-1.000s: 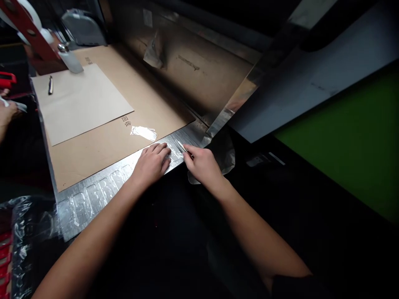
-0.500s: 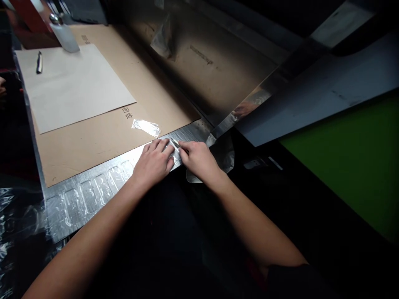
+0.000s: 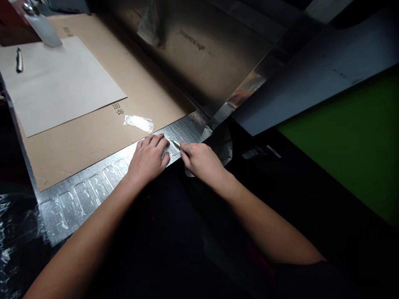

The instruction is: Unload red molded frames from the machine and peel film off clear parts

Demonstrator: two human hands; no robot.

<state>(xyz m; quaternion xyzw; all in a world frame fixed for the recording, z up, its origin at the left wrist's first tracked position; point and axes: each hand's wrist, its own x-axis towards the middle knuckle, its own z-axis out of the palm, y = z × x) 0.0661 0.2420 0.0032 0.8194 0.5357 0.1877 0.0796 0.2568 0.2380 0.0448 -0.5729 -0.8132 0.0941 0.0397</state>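
My left hand [image 3: 149, 156] lies flat on a strip of clear plastic film [image 3: 101, 182], fingers stretched out. The film shows a row of rounded rectangular outlines and covers the metal front edge [image 3: 183, 126] of the bench. Just to the right, my right hand [image 3: 203, 161] is closed around a slim pointed tool [image 3: 176, 143]; whether it is a craft knife or tweezers I cannot tell. Its tip points up and left, at the film near my left fingertips. Beyond my left hand, a small pile of shiny clear film pieces [image 3: 139, 123] rests on the cardboard [image 3: 93, 137].
On the cardboard are a white sheet [image 3: 71, 83], a dark-and-white utility knife [image 3: 19, 60] and a translucent bottle with a metal top [image 3: 45, 31]. A metal panel [image 3: 230, 54] rises behind. Crumpled clear plastic [image 3: 18, 232] hangs at the lower left; a green surface [image 3: 349, 145] is at right.
My view has shifted slightly, so the bench sits further left and higher. The tool's tip has moved apart from my left fingers, and more film shows between my hands.
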